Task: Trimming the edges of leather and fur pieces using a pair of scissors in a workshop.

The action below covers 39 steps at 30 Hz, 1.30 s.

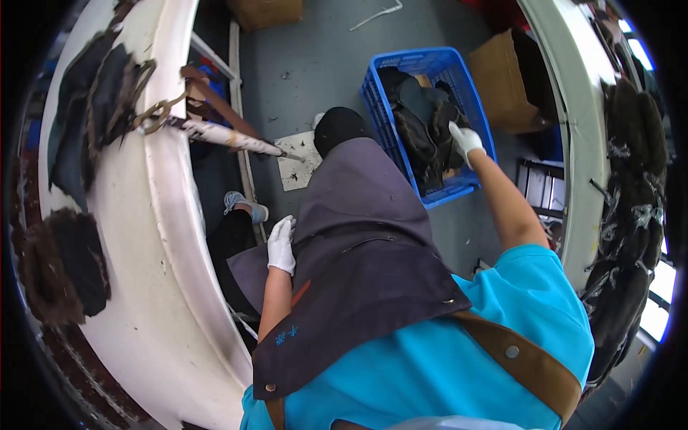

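Observation:
My right hand, in a white glove, reaches over the right side of a blue plastic basket. It touches the dark furry pieces heaped inside. One digit stretches out; the other fingers are mostly hidden, so whether they grip a piece is unclear. My left hand, also gloved in white, lies beside my lap against the dark apron. Its fingers are extended and nothing shows in them.
A white table runs along my left, with dark fur pieces on it and a wrapped rod jutting out. A cardboard box stands beyond the basket. At the right, bundled dark fur lines a pale ledge.

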Tool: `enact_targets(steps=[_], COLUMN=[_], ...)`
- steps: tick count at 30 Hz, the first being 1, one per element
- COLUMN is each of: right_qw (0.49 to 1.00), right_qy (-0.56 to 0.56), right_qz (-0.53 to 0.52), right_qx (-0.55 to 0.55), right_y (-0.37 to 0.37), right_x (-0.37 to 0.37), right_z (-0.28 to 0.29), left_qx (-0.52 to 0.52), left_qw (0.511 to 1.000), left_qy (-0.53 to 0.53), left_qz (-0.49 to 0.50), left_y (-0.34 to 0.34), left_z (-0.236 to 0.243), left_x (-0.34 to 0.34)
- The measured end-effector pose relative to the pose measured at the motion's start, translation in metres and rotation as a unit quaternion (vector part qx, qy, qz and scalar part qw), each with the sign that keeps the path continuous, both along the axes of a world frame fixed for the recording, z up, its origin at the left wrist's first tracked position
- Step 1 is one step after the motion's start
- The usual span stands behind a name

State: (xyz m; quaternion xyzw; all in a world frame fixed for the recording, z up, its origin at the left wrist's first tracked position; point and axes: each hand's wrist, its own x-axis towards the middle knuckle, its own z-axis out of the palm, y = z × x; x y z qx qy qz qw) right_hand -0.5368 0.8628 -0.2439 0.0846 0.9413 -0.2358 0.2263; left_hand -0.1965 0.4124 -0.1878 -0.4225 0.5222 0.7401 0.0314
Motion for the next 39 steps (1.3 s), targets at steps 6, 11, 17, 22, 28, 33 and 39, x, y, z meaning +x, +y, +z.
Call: enact_targets(steps=[6, 11, 17, 22, 28, 33, 39], right_qw=[0.981, 0.99, 0.982, 0.999, 0.885, 0.808, 0.591], right_qy=[-0.088, 0.048, -0.054, 0.009, 0.133, 0.321, 0.312], right_qz=[-0.156, -0.085, -0.154, -0.046, -0.073, -0.002, -0.313], right_qx=[-0.078, 0.1, 0.1, -0.008, -0.44, -0.495, -0.675], right_y=[-0.002, -0.102, -0.104, -0.088, -0.074, -0.077, -0.123], right_x=[0.126, 0.108, 0.044, 0.038, 0.053, 0.076, 0.119], right_z=[-0.045, -0.021, -0.05, -0.034, 0.141, 0.268, 0.337], left_qx=[-0.063, -0.207, -0.287, -0.27, -0.355, -0.192, 0.153], left_qw=[0.994, 0.96, 0.938, 0.951, 0.923, 0.961, 0.93], left_qy=[-0.076, -0.072, -0.096, -0.069, 0.0, 0.145, 0.327], left_qz=[-0.05, -0.171, -0.172, -0.134, -0.152, -0.133, -0.067], left_y=[0.013, 0.025, 0.034, 0.036, 0.029, 0.04, 0.062], left_z=[-0.002, 0.01, 0.025, 0.032, 0.078, 0.133, 0.17], left_x=[-0.005, -0.018, -0.01, 0.0, -0.018, -0.051, -0.059])
